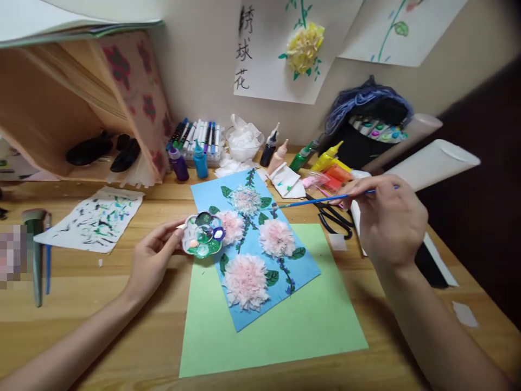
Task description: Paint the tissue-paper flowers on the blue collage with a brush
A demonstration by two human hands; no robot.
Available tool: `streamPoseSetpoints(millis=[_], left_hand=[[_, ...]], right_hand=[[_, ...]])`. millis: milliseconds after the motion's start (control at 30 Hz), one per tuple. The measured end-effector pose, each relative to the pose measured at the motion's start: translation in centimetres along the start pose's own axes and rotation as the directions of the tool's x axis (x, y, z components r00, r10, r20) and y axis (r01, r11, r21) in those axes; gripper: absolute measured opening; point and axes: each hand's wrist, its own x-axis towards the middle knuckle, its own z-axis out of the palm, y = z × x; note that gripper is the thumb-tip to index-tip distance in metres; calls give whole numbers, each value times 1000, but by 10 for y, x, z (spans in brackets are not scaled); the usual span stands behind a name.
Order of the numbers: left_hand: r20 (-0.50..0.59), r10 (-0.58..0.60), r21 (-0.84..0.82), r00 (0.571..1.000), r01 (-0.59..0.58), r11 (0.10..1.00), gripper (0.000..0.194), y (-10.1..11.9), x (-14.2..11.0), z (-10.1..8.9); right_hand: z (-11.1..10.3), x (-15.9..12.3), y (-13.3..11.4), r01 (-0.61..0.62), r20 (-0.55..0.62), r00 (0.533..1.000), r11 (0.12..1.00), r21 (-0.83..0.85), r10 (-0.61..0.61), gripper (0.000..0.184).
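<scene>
My left hand [157,255] is closed on the edge of a small flower-shaped paint palette [202,234] with green, purple, white and peach paint in its wells. The palette is held over the left side of a blue sheet [297,271] bearing several pink ruffled paper flowers [246,282], painted green leaves and dark stems with purple dots. My right hand [386,220] pinches a thin blue paintbrush [317,201]. Its tip points left, at a stem near the upper right of the blue sheet; whether it touches, I cannot tell. Under the blue sheet lies a light green sheet [277,350].
Paint bottles [200,160], a box of markers [199,136] and a bowl of white tissue [243,138] stand along the wall. Black scissors [336,220] lie right of the artwork. Left are a paint-stained cloth [97,220], brushes [38,260] and a cardboard box [134,98].
</scene>
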Motion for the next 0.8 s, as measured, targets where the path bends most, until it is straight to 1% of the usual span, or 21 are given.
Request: streamPoseSetpoints(millis=[33,67,133,200,267,400,533,633,700,800], left_hand=[[10,-13,14,1000,13,1000,39,1,0,0],[17,-21,21,1000,21,1000,38,1,0,0],[2,-23,55,1000,23,998,38,1,-1,0],[-13,-20,87,1000,21,996,39,0,-1,0],[-19,-24,106,1000,26,994,39,-2,-1,-1],[-21,-34,119,999,36,992,42,-4,0,-3],[-21,-41,115,999,43,992,43,-4,1,-2],[-26,-40,105,999,43,994,42,-6,3,-2],[-33,-21,85,999,24,996,41,-9,4,-3],[-34,0,56,999,2,998,40,-13,5,-4]], right_hand=[[-7,3,4,-37,-20,999,999,-4,37,26],[-12,5,7,-59,-6,998,998,-26,59,26],[-16,9,11,-61,98,993,995,-85,70,28],[-15,9,14,-38,209,976,991,-131,65,32],[-10,8,17,-40,246,967,992,-123,69,34],[-6,6,28,-105,244,962,992,-75,120,34],[-9,10,41,-141,225,962,987,-78,155,34],[-13,13,48,-161,173,970,984,-80,173,34],[-14,15,51,-195,127,971,978,-68,202,35],[-14,15,52,-266,93,959,964,-31,267,38]])
